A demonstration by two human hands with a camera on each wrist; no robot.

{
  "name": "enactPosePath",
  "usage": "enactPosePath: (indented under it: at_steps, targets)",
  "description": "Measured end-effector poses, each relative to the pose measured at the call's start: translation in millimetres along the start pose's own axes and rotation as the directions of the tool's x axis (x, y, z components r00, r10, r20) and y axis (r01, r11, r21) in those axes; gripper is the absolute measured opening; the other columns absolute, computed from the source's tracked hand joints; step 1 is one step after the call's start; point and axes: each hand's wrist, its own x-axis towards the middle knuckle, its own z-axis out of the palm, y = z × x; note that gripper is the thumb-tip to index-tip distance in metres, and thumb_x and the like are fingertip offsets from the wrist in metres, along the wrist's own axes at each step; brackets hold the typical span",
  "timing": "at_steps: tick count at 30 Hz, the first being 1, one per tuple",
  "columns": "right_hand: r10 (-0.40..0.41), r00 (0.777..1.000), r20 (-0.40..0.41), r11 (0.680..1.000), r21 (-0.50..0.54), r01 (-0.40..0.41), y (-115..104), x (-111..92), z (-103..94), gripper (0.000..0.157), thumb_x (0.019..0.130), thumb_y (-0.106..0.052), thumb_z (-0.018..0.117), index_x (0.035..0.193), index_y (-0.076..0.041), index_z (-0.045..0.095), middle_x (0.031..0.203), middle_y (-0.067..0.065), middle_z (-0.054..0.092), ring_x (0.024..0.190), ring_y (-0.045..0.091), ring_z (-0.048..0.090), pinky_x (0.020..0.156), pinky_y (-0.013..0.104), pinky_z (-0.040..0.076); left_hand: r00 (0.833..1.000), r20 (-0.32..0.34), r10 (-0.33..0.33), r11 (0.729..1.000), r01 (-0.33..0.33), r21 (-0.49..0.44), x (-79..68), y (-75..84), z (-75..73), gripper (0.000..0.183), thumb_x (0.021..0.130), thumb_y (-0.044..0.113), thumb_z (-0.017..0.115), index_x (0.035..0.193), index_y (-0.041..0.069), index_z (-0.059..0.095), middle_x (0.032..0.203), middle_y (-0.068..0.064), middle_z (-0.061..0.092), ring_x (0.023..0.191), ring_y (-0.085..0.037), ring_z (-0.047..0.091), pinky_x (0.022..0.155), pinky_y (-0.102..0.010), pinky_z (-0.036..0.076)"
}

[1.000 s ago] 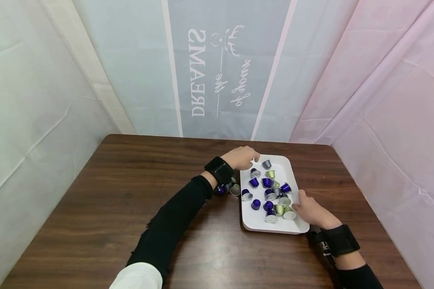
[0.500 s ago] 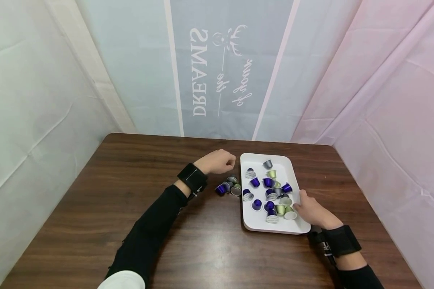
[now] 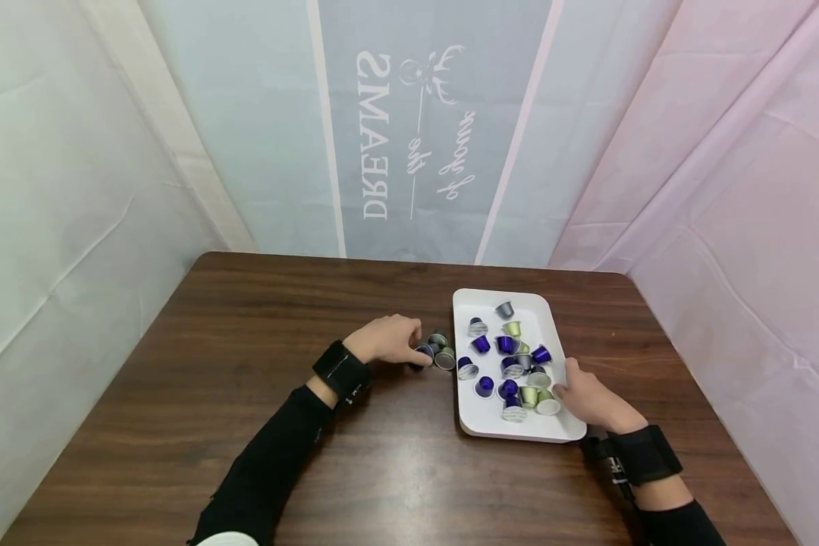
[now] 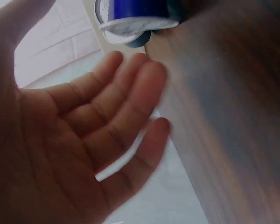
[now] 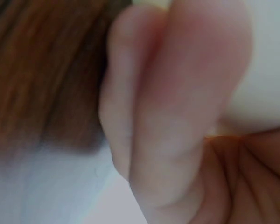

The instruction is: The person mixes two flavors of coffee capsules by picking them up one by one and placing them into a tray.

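My left hand (image 3: 387,339) reaches down at a small cluster of coffee capsules (image 3: 444,359) on the table, just left of the white tray (image 3: 469,302). Thumb and fingers are spread around the cluster's left side, partly hiding a dark blue capsule. In the left wrist view a blue capsule (image 4: 137,10) with a silver lid lies beyond the loosely bent fingertips, and nothing is in the palm. With my right hand (image 3: 592,398) I grip the tray's right edge, thumb over the rim. Blurred fingers (image 5: 177,102) fill the right wrist view. Blue, green and grey capsules lie scattered in the tray.
The brown wooden table (image 3: 259,364) extends left and in front of the tray. Its far edge meets a hanging cloth (image 3: 280,152) with printed lettering, and pale curtains (image 3: 757,189) line both sides. Black bands (image 3: 644,453) circle both wrists.
My left hand has moved from the tray's far left corner leftward, then down toward the loose capsules, its fingers opening. A capsule near that corner has rocked slightly. The right hand stays put.
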Motion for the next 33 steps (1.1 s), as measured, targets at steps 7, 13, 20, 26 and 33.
enactPosePath:
  at_steps: [7, 13, 20, 26, 33]
  targets:
    - [0.001, 1.000, -0.006, 1.000, 0.006, -0.001, 0, 1, 2.4, 0.052, 0.097, -0.013, 0.046, 0.127, 0.020, 0.019, 0.121, 0.047, 0.039, 0.107, 0.041, 0.050, 0.079, 0.049, 0.044, 0.999, 0.005, -0.039, 0.994, 0.039, 0.099, -0.7, 7.2, 9.2, 0.048, 0.075, 0.053, 0.074, 0.096, 0.012, 0.058, 0.081, 0.004, 0.055, 0.069, -0.012, 0.052, 0.058, -0.028, 0.043]
    - [-0.006, 1.000, -0.008, 1.000, 0.004, 0.006, 0, 1, 2.5, 0.049, 0.097, -0.013, 0.046, 0.124, 0.019, 0.022, 0.117, 0.044, 0.043, 0.101, 0.037, 0.053, 0.076, 0.046, 0.045, 1.000, 0.005, -0.027, 0.993, 0.026, 0.116, 2.9, 6.8, 12.8, 0.041, 0.077, 0.045, 0.075, 0.093, 0.012, 0.058, 0.079, 0.003, 0.054, 0.068, -0.013, 0.052, 0.059, -0.028, 0.043]
    - [0.018, 1.000, 0.000, 1.000, -0.002, -0.018, 1, 2, 1.0, 0.050, 0.097, -0.013, 0.045, 0.126, 0.019, 0.020, 0.121, 0.046, 0.039, 0.106, 0.039, 0.051, 0.079, 0.048, 0.045, 1.000, 0.018, -0.024, 0.996, 0.023, 0.089, 5.4, -2.1, 11.7, 0.031, 0.082, 0.030, 0.072, 0.103, 0.010, 0.060, 0.082, 0.002, 0.054, 0.070, -0.013, 0.052, 0.059, -0.026, 0.043]
    - [0.006, 1.000, 0.000, 1.000, -0.010, -0.006, 1, 2, 1.4, 0.048, 0.097, -0.012, 0.046, 0.124, 0.019, 0.022, 0.117, 0.044, 0.043, 0.101, 0.037, 0.053, 0.076, 0.046, 0.045, 0.999, -0.015, -0.036, 0.998, 0.036, 0.046, -1.9, -15.4, 3.2, 0.021, 0.086, 0.019, 0.065, 0.103, 0.010, 0.059, 0.083, 0.000, 0.056, 0.066, -0.013, 0.051, 0.055, -0.024, 0.041]
    - [0.010, 1.000, 0.003, 1.000, -0.015, -0.010, -2, 1, 0.1, 0.049, 0.097, -0.012, 0.045, 0.125, 0.020, 0.020, 0.120, 0.046, 0.041, 0.107, 0.041, 0.051, 0.079, 0.049, 0.045, 0.990, -0.116, -0.076, 0.997, 0.074, -0.026, -11.7, -28.3, -14.4, 0.016, 0.090, 0.016, 0.060, 0.104, 0.009, 0.058, 0.090, -0.002, 0.059, 0.075, -0.013, 0.055, 0.064, -0.026, 0.047]
